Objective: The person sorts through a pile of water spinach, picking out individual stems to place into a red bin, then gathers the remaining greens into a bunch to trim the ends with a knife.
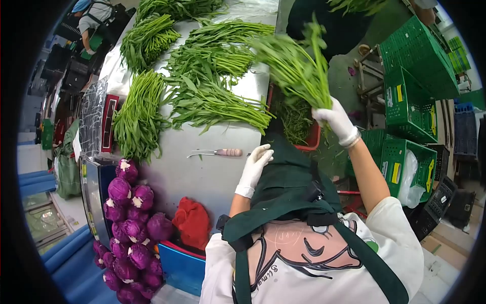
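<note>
This looks like a vegetable-packing workroom, perhaps the back room of a produce seller: a metal surface (202,175) carries bunches of leafy greens (217,99) from 10 to 12 o'clock, and purple cabbages (135,230) are heaped at 8 o'clock. Green plastic crates (415,55) stand stacked between 2 and 3 o'clock, and a red bin (315,142) near 2 o'clock holds loose green trimmings (296,121). The wearer's dark green apron (283,177) and another person (96,17) bending over at 10 o'clock also suggest a shared workplace.

Tool (228,152) on table (202,175), leafy bundles (220,104) beyond it; cabbages (134,230) left of cloth (192,220); crates (417,43) right of table.
</note>
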`<state>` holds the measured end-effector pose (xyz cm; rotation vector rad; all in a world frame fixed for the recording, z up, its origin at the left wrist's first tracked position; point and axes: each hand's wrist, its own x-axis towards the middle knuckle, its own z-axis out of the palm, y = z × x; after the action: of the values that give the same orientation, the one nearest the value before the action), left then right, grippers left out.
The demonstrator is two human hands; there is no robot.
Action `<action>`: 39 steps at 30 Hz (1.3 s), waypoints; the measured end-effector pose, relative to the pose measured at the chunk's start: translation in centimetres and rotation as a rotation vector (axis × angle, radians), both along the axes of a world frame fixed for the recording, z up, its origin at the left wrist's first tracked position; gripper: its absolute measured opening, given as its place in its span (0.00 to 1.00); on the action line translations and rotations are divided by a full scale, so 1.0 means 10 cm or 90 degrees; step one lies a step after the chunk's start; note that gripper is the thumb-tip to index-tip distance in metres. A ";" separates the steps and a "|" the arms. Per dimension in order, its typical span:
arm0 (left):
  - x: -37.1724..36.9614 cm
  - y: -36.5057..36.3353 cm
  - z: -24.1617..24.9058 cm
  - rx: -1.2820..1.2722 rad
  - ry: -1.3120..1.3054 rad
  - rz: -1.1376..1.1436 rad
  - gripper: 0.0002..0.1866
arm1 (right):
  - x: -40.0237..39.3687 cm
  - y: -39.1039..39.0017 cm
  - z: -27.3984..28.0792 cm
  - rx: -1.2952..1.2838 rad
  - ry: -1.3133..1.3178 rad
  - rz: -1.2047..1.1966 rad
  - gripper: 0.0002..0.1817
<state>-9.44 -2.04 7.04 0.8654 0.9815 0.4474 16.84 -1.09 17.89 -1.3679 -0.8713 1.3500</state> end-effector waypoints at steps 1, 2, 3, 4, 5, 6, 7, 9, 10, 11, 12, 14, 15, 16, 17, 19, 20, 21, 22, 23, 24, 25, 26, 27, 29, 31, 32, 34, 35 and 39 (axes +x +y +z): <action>0.02 -0.01 0.05 0.016 -0.003 0.013 0.25 | -0.15 0.15 0.10 0.013 -0.020 0.033 0.20; 0.03 0.01 0.06 -0.009 -0.024 0.038 0.25 | -0.29 0.31 0.15 0.027 -0.040 0.067 0.21; 0.05 0.05 0.05 -0.034 -0.046 0.063 0.26 | -0.44 0.46 0.11 0.050 -0.047 0.106 0.20; 0.06 0.08 0.04 -0.061 -0.068 0.088 0.27 | -0.57 0.62 0.00 0.072 -0.053 0.145 0.19; 0.07 0.13 -0.07 -0.110 -0.159 0.159 0.32 | -0.69 0.78 -0.12 0.058 -0.108 0.205 0.19; 0.10 0.17 -0.12 -0.091 -0.141 0.267 0.34 | -0.77 0.93 -0.30 0.044 -0.164 0.265 0.20; 0.16 0.22 -0.15 -0.070 -0.124 0.376 0.36 | -0.85 1.05 -0.70 0.059 -0.296 0.293 0.22; 0.22 0.35 -0.22 -0.041 -0.091 0.499 0.42 | -0.94 1.15 -1.04 0.023 -0.516 0.409 0.26; 0.25 0.44 -0.25 -0.075 -0.089 0.497 0.43 | -0.97 1.17 -1.05 -0.028 -0.606 0.498 0.28; 0.28 0.52 -0.29 -0.110 -0.088 0.497 0.44 | -0.98 1.18 -1.13 -0.029 -0.621 0.526 0.33; 0.29 0.57 -0.34 -0.148 -0.086 0.497 0.46 | -0.97 1.15 -1.06 -0.020 -0.664 0.513 0.35; 0.29 0.64 -0.37 -0.128 -0.099 0.489 0.44 | -1.00 1.09 -0.70 0.004 -0.746 0.484 0.39; 0.31 0.69 -0.31 -0.137 -0.106 0.493 0.42 | -1.04 1.08 -0.49 -0.016 -0.869 0.468 0.48; 0.33 0.73 -0.26 -0.145 -0.112 0.495 0.41 | -1.03 1.11 -0.41 0.004 -0.880 0.460 0.56; 0.36 0.75 -0.25 -0.158 -0.194 0.508 0.33 | -0.95 1.17 -0.69 0.089 -0.861 0.425 0.59; 0.37 0.81 -0.29 -0.194 -0.192 0.498 0.30 | -0.91 1.21 -1.20 0.108 -0.802 0.416 0.62; 0.38 0.86 -0.34 -0.209 -0.192 0.491 0.28 | -0.93 1.22 -1.27 0.048 -0.766 0.443 0.62; 0.40 0.91 -0.49 -0.198 -0.196 0.490 0.26 | -1.00 1.17 -1.18 0.039 -0.765 0.487 0.59; 0.39 0.94 -0.45 -0.227 -0.223 0.479 0.25 | -1.04 1.10 -1.25 0.052 -0.653 0.451 0.55; 0.37 0.97 -0.41 -0.259 -0.251 0.469 0.24 | -1.05 1.04 -1.32 0.047 -0.607 0.431 0.54; 0.36 0.97 -0.39 -0.292 -0.279 0.458 0.23 | -1.07 0.99 -1.27 0.043 -0.562 0.410 0.52; 0.35 0.96 -0.41 -0.303 -0.294 0.437 0.22 | -1.06 0.95 -1.22 0.003 -0.568 0.418 0.53; 0.37 0.91 -0.40 -0.266 -0.281 0.421 0.23 | -1.03 0.91 -1.15 -0.021 -0.525 0.420 0.53; 0.39 0.83 -0.33 -0.229 -0.265 0.405 0.23 | -0.99 0.85 -1.07 -0.044 -0.479 0.421 0.54; 0.41 0.68 -0.32 -0.179 -0.248 0.366 0.25 | -0.90 0.72 -0.97 -0.056 -0.444 0.420 0.57; 0.39 0.62 -0.02 -0.190 -0.198 0.304 0.27 | -0.81 0.67 -0.92 -0.098 -0.419 0.384 0.54; 0.38 0.61 0.09 -0.194 -0.176 0.272 0.27 | -0.75 0.67 -0.92 -0.093 -0.397 0.353 0.52; 0.17 0.63 0.05 -0.146 -0.183 0.153 0.29 | -0.60 0.70 -1.03 -0.117 -0.087 0.320 0.38; 0.00 0.68 0.08 0.043 0.037 0.019 0.29 | -0.55 0.73 -1.07 -0.112 -0.028 0.325 0.32; -0.17 0.70 0.72 0.529 0.664 -0.112 0.31 | -0.55 0.72 -0.85 -0.156 0.047 0.318 0.24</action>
<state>-11.12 4.97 14.29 2.0323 1.6742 0.2189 11.33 6.10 9.41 -1.3196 -1.0684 1.9291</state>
